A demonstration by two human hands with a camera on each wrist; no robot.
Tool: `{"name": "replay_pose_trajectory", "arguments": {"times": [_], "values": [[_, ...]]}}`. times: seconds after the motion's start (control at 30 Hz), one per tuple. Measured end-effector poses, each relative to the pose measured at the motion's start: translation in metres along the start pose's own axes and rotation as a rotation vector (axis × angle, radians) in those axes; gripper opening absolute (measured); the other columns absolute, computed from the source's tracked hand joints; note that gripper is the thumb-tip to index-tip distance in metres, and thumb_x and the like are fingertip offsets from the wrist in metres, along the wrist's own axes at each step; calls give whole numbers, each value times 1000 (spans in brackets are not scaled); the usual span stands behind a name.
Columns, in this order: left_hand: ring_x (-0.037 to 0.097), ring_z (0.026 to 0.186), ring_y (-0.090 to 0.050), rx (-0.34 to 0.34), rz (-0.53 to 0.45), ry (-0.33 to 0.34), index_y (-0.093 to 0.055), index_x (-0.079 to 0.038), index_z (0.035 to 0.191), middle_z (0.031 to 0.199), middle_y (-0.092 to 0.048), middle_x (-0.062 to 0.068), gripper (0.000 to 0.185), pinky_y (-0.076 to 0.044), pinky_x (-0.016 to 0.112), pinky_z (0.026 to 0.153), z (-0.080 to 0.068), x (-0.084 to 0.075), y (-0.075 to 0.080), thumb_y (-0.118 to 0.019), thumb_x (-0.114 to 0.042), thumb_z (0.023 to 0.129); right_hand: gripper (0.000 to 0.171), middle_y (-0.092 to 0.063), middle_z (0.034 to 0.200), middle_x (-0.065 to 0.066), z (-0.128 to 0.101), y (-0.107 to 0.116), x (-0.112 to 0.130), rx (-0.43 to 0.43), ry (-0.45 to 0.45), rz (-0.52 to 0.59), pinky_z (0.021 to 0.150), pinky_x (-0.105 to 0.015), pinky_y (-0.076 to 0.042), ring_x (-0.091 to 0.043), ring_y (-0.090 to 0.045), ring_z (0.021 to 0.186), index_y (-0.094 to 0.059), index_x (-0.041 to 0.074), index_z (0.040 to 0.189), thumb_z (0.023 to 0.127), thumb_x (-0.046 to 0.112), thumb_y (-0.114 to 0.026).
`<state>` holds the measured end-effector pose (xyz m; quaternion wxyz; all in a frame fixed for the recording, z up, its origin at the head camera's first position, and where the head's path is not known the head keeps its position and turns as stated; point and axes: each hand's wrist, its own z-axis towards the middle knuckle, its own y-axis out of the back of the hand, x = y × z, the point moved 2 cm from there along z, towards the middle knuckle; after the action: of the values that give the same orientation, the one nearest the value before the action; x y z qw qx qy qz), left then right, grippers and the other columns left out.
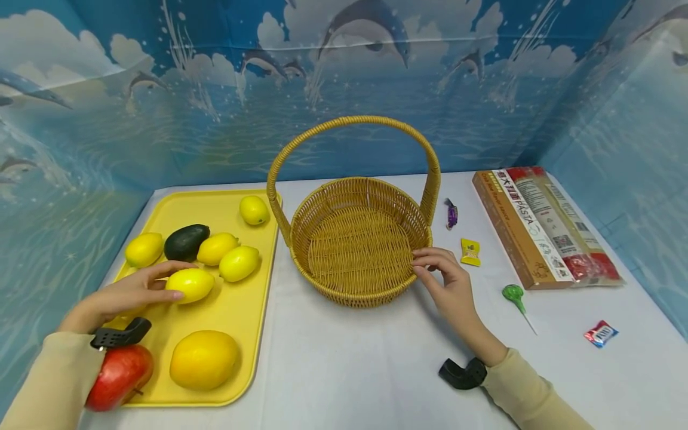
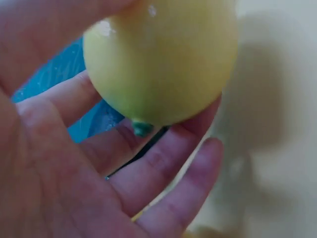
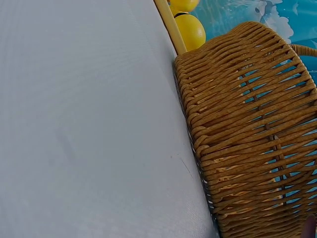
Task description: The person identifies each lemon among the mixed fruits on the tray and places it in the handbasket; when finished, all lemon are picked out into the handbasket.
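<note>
My left hand pinches a yellow lemon between thumb and fingers above the yellow tray. Close up in the left wrist view, the lemon shows a small green tip, with the fingers spread behind and below it. At the middle of the table stands a round wicker basket with a tall arched handle and nothing inside. My right hand grips the basket's right rim, fingertips over the edge. The basket's woven side fills the right of the right wrist view.
On the tray lie several other lemons, a dark avocado, a larger yellow fruit and a red apple. To the right are wrapped candies, a green lollipop and a pasta box.
</note>
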<state>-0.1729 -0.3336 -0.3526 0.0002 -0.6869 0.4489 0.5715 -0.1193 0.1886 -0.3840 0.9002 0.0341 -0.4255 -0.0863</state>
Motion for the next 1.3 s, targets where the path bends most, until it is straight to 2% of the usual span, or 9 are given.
{"name": "replay_pose_trajectory", "arguments": {"times": [0.13, 0.37, 0.5, 0.57, 0.77, 1.0, 1.2, 1.3], "values": [[11, 111, -48, 9, -50, 2, -35, -9, 142, 141, -30, 20, 53, -47, 28, 84, -2, -7, 0, -57, -17, 95, 20, -56, 101, -28, 3, -3, 12, 2, 4, -2, 72, -23, -42, -19, -51, 93, -62, -15, 86, 75, -29, -54], [16, 110, -50, -8, -62, 17, -33, -17, 145, 141, -32, 17, 54, -46, 41, 87, -11, -31, 4, -55, -19, 96, 18, -55, 100, -30, 6, -4, 23, 5, -2, -3, 73, -23, -42, -19, -51, 93, -61, -15, 86, 76, -29, -54], [13, 113, -48, -26, -63, 1, -33, -21, 146, 144, -30, 15, 54, -46, 40, 87, -15, -49, 4, -54, -20, 97, 18, -55, 101, -30, 6, -4, 22, 3, -7, 1, 73, -23, -42, -19, -51, 94, -61, -16, 86, 76, -29, -53], [10, 114, -47, -28, -72, -26, -33, -22, 147, 146, -27, 14, 54, -47, 37, 86, -16, -57, 3, -54, -18, 97, 18, -55, 100, -30, 6, -4, 23, 5, -14, 0, 73, -22, -42, -19, -51, 94, -61, -16, 86, 76, -29, -53], [9, 118, -44, 28, -115, -131, -33, -18, 147, 148, -25, 11, 54, -48, 34, 87, -14, -86, -6, -51, -9, 97, 17, -55, 100, -31, 6, -4, 23, 10, -31, -2, 74, -22, -42, -19, -51, 96, -60, -16, 85, 77, -29, -53], [10, 129, -35, 108, -160, -277, -32, -12, 147, 151, -26, 6, 58, -45, 31, 91, 2, -119, -21, -54, -2, 95, 20, -56, 103, -27, 1, 1, 4, 7, -28, 18, 75, -22, -42, -19, -51, 101, -62, -13, 88, 77, -28, -54], [29, 116, -50, 166, -187, -358, -35, -10, 146, 141, -36, 14, 59, -47, 39, 88, 15, -146, -35, -57, 2, 92, 14, -58, 106, -23, -2, 3, -7, 10, -34, 26, 76, -22, -42, -18, -51, 99, -64, -10, 90, 82, -20, -58], [29, 115, -50, 164, -162, -367, -38, -13, 145, 137, -41, 13, 60, -47, 39, 89, 19, -160, -41, -60, -1, 90, 11, -58, 106, -23, -2, 3, -8, 16, -27, 33, 76, -22, -42, -18, -51, 99, -64, -10, 90, 83, -17, -58]]}}
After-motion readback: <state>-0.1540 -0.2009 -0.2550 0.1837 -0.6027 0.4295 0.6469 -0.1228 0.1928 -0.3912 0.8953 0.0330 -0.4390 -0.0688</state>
